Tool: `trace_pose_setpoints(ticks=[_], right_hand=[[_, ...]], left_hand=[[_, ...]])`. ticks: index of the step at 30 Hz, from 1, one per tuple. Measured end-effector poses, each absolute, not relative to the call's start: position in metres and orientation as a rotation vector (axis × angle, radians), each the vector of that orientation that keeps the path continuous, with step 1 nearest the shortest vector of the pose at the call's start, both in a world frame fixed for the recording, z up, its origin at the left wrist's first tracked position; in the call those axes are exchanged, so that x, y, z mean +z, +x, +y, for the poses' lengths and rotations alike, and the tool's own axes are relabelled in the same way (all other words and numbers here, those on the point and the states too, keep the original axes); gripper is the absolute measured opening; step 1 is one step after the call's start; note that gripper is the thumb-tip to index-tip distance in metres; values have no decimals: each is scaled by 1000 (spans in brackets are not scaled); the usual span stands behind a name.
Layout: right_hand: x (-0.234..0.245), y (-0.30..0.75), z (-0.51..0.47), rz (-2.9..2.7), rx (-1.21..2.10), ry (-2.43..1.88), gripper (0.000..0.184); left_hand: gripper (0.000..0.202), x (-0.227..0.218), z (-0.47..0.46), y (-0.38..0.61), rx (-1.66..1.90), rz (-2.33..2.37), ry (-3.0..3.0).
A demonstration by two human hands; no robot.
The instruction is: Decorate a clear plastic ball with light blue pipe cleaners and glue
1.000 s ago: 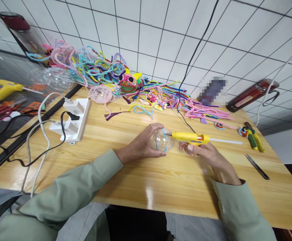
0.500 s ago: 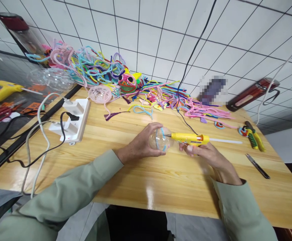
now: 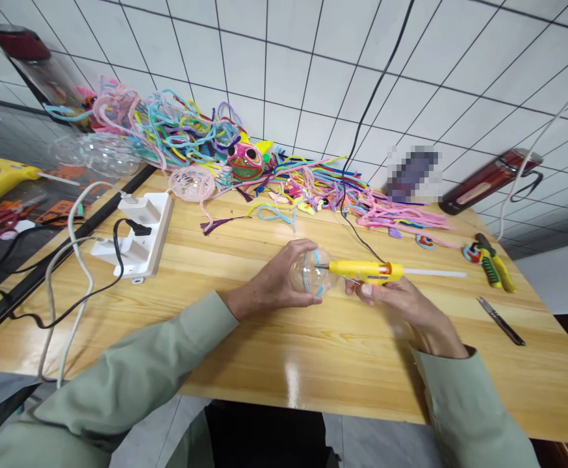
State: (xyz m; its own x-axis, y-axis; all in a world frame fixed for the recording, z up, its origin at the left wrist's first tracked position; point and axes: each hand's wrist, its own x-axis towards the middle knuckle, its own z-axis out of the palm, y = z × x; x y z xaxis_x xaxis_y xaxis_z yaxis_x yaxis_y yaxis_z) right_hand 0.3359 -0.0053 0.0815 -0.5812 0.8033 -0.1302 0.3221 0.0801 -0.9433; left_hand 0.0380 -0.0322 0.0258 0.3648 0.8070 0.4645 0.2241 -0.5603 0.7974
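Over the counter (image 3: 245, 357), a clear ball (image 3: 310, 278) is pinched between left hand (image 3: 279, 278) thumb and fingers; a yellow glue gun (image 3: 362, 270) is gripped by curled right hand (image 3: 398, 294) fingers. Burns could be caused by nozzle (image 3: 322, 266) slippage.

I see a clear round ball (image 3: 312, 281) ringed in light blue, a yellow glue gun (image 3: 364, 271) just right, aimed left at it.

No text is legible, even on the glue gun (image 3: 357, 270)
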Motion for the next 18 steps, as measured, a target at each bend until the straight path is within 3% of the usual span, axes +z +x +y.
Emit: trace_pose_setpoints(ticks=[10, 18], right_hand=[[83, 335, -6, -1889, 1523, -1129, 46], [88, 339, -6, -1958, 1510, -1166, 53]], left_hand=[[93, 25, -34, 36, 1203, 871, 2019], [93, 21, -33, 37, 1227, 851, 2029]])
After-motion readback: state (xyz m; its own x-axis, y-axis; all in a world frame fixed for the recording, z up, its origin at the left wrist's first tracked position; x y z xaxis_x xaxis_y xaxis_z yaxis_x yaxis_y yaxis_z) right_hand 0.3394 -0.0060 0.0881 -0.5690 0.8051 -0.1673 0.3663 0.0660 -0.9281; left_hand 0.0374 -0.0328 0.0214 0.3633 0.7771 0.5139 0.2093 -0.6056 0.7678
